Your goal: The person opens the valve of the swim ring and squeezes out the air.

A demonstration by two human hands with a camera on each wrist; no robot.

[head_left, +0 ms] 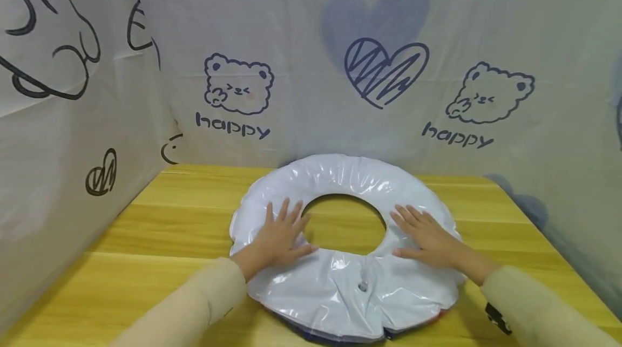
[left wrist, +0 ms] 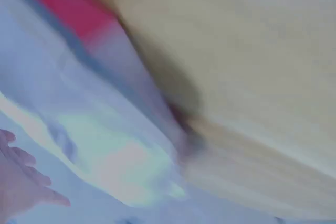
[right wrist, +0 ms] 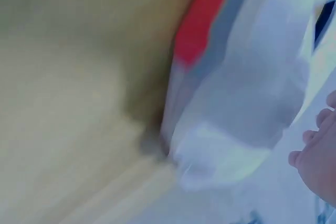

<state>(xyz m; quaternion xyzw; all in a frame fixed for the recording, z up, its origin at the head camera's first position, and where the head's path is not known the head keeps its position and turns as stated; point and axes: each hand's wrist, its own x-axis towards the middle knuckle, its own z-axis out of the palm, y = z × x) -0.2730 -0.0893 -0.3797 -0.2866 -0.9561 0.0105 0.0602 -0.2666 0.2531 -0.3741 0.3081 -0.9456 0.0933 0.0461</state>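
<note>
A white inflatable swim ring (head_left: 340, 174) lies flat on the wooden table, its round hole toward the back. The front part looks creased and softer, with a small clear valve (head_left: 363, 285) on top. Over the ring's left side is my left hand (head_left: 279, 242), palm down, fingers straight and spread. My right hand (head_left: 430, 239) is over the right side in the same way. Neither hand grips anything; whether the palms press on the vinyl cannot be told. Red shows on the ring's underside edge in both wrist views, where the ring (left wrist: 105, 145) is blurred.
The yellow wood-grain table (head_left: 160, 282) extends on both sides of the ring. A pale cloth (head_left: 311, 66) printed with hearts and bears hangs behind it and along both sides. A dark patterned band (head_left: 498, 318) shows beneath the right sleeve.
</note>
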